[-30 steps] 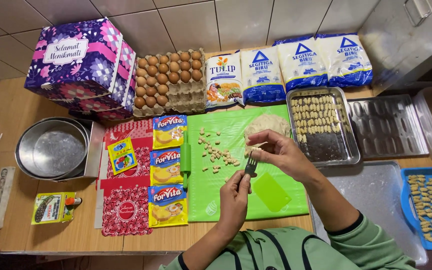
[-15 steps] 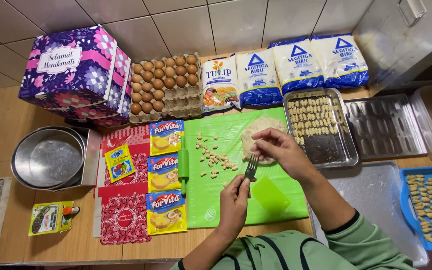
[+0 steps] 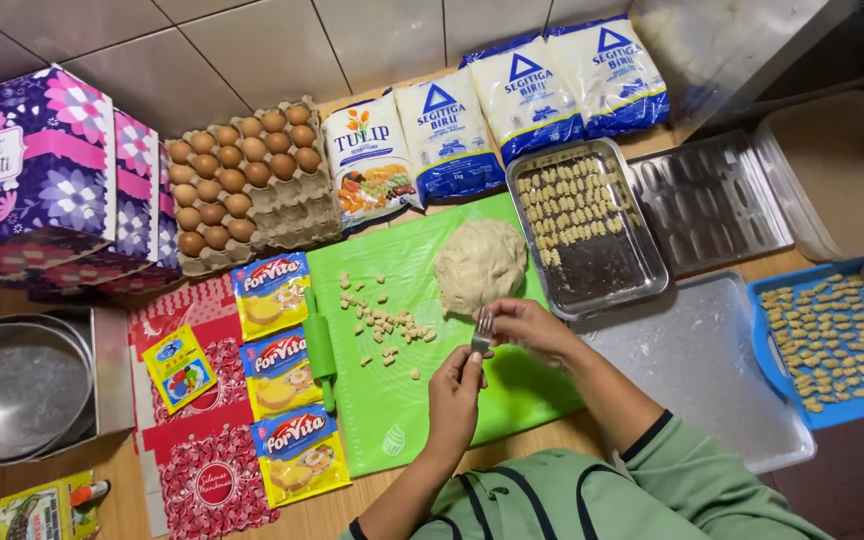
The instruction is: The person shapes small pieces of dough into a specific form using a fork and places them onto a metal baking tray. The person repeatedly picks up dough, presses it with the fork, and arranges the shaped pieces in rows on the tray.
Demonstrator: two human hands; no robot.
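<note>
Far left: purple flower-printed box point(image 3: 47, 185) with a white label on its side, standing by the tiled wall. Below it, a round steel pan point(image 3: 17, 385) in a square tin. A small yellow-green packet point(image 3: 37, 510) at the bottom edge.

Next right: cardboard egg tray point(image 3: 247, 180), brown eggs filling most cups. Below it, red patterned cartons point(image 3: 187, 450) lying flat, a small yellow-blue sachet point(image 3: 180, 368) on them. Three yellow pouches with red labels point(image 3: 280, 375) run in a column down the left edge of the green mat point(image 3: 392, 420).

Along the wall: one white bag with an orange flower print point(image 3: 370, 160), then three white-and-blue bags with triangle marks point(image 3: 527, 95).

On the mat: dough lump point(image 3: 480, 265), small cut dough pieces point(image 3: 387, 322) scattered to its left.

Centre: left hand point(image 3: 455, 388) closed around the handle of a metal fork point(image 3: 482, 330), tines up. Right hand point(image 3: 527, 328) just beside the tines, fingertips pinched at them; what they pinch is too small to tell.

Right: steel tray point(image 3: 642, 285) half covered with shaped pieces, a moulded metal tray point(image 3: 712, 200), a clear lid point(image 3: 702, 370), a blue tray point(image 3: 767, 350) of shaped pieces.
</note>
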